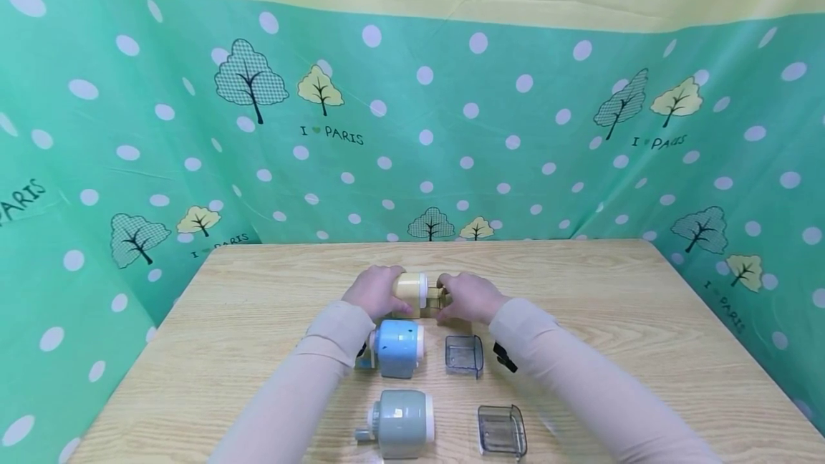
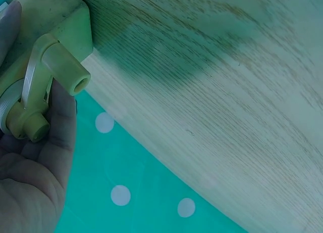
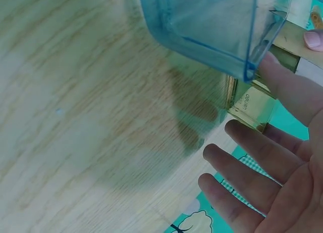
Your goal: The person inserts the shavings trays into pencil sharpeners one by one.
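My left hand (image 1: pixel 375 292) grips a yellow crank pencil sharpener (image 1: pixel 406 291) near the back of the table. In the left wrist view its crank (image 2: pixel 65 68) sticks out beside the palm. A clear yellow shavings drawer (image 1: pixel 435 298) juts from the sharpener's right side, past its white rim. My right hand (image 1: pixel 472 297) holds that drawer between thumb and index finger. In the right wrist view the other fingers (image 3: pixel 242 192) are spread apart from the drawer (image 3: pixel 255 105).
A blue sharpener (image 1: pixel 397 348) and a grey-green one (image 1: pixel 404 421) lie nearer on the wooden table (image 1: pixel 258 378). To their right sit two clear grey drawers, one farther (image 1: pixel 464 355) and one nearer (image 1: pixel 501 429). A green dotted cloth (image 1: pixel 451 127) hangs behind the table.
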Demonstrator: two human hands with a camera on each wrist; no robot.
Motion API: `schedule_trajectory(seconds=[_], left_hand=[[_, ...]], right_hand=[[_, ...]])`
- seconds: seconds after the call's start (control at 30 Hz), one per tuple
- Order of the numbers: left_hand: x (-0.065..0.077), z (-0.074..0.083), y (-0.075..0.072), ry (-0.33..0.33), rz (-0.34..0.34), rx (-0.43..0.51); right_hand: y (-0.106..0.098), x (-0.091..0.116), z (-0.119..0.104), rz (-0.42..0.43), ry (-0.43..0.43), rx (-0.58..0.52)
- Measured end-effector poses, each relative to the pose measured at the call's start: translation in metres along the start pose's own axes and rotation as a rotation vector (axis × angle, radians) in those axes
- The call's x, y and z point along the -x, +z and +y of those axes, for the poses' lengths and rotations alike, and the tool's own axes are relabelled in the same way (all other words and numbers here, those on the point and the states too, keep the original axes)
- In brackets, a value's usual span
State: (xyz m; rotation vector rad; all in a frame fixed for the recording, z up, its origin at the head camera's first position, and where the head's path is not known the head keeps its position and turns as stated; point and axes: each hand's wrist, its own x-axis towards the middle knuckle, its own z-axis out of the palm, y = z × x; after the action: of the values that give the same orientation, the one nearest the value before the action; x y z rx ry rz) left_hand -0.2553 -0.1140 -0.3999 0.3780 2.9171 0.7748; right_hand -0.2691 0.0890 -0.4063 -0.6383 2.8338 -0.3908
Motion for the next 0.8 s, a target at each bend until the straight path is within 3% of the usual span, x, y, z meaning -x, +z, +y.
schedule_trajectory(seconds=[0.8], left_hand=[[0.0019, 0.0032, -0.0024, -0.016, -0.012, -0.002]], right_hand=[[-0.0001, -0.0036, -0.0042, 0.002, -0.022, -0.014]])
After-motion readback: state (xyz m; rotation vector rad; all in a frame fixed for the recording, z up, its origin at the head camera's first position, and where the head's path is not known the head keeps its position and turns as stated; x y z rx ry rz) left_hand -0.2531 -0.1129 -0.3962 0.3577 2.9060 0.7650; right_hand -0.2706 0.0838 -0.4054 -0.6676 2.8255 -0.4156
